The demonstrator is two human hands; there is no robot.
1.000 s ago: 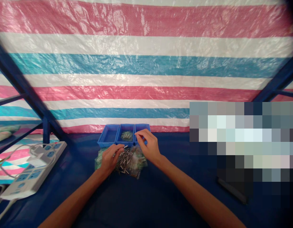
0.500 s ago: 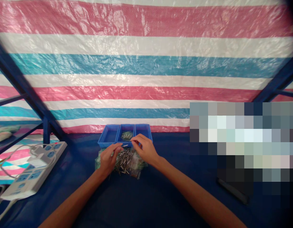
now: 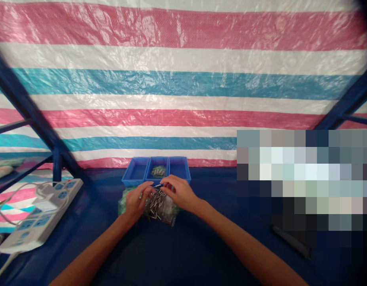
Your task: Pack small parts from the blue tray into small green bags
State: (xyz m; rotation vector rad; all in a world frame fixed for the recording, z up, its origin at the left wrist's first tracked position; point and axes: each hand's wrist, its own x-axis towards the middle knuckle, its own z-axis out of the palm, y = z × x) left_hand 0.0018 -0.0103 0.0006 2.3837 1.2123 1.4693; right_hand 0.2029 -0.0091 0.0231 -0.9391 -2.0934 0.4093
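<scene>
My left hand rests at the left of a heap of small metal tubes, which lies on a clear greenish plastic bag. A short metal tube sticks out from the left fingertips. My right hand curls in close, its fingertips at that tube's far end. Just beyond both hands stands a blue three-compartment tray. A small bundle of greenish items lies in its middle compartment, while my hands hide part of the tray's front edge.
A white power strip with cables lies at the left on the dark blue tabletop. Blue steel frame bars and a striped plastic tarp stand behind. A pixelated patch hides the right side, with a black strip below.
My right hand has moved left and down, from above the tray's right compartment to the tube at my left fingertips. My left hand has shifted only slightly.
</scene>
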